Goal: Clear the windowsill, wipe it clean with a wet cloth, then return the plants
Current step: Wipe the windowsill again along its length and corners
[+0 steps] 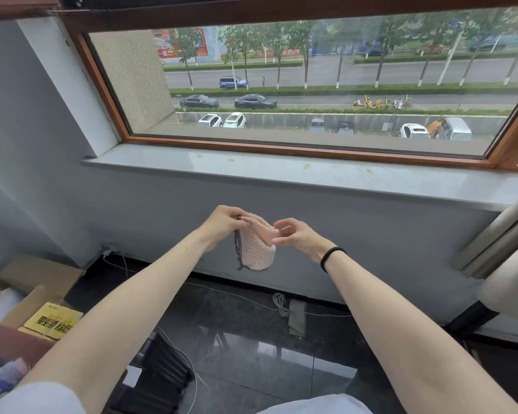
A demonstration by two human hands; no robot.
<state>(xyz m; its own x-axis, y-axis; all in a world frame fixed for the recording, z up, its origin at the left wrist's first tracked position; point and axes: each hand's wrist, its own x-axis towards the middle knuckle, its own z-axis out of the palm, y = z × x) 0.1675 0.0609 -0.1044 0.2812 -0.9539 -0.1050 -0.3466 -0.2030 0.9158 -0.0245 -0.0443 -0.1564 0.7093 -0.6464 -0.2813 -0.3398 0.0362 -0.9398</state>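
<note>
Two hands worked one cloth in mid-air, below and short of the windowsill (281, 174). On the left, the left hand (222, 224) had thumb and fingers clamped together on the top corner of the pink cloth (259, 249). The cloth hung down from that pinch, its long axis near upright and its dark-trimmed edge toward the left. To the right, the right hand (299, 239) held its fingers apart and lightly curled, tips at the cloth's right fold; whether they nipped it or only touched it could not be told. A black band (332, 258) circled that wrist. The sill lay up and ahead of both hands, running left to right with yellowish marks on it. Wiping probably called for bunching the cloth, then a reach forward and up. The left hand, with the surer hold, seemed better placed.
</note>
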